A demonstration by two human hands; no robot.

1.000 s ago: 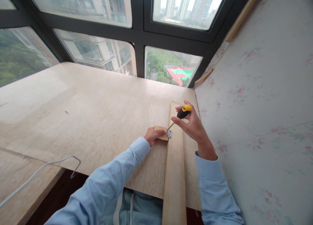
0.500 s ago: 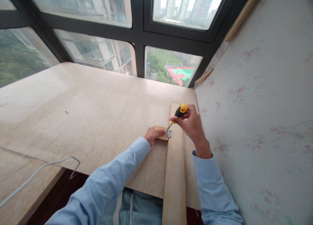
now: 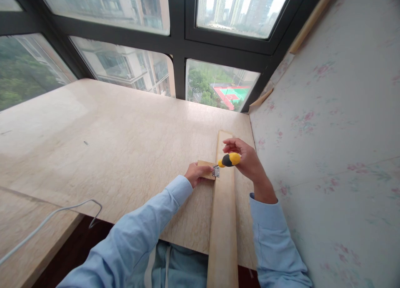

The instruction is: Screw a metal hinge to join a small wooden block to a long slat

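A small wooden block (image 3: 206, 164) is held by my left hand (image 3: 196, 174), thumb on top, against the left edge of a long wooden board (image 3: 223, 221). A metal hinge (image 3: 216, 172) lies across the joint between block and board. My right hand (image 3: 246, 158) has a yellow and black screwdriver (image 3: 230, 159) at its palm side, its fingers loosely curled and partly stretched beyond the handle. The screwdriver leans low to the right, its tip at the hinge's upper left. My right thumb is hidden behind the handle.
The stone-look sill (image 3: 140, 129) carries a tiny metal piece (image 3: 86, 143) on the left. A white cable (image 3: 53, 216) loops over the near left edge. Close on the right stands a papered wall (image 3: 331, 154); dark-framed windows (image 3: 178, 50) rise behind.
The screwdriver handle has tipped down toward the right, and my right hand has shifted right, its fingers looser. My left hand, block and board stay in place.
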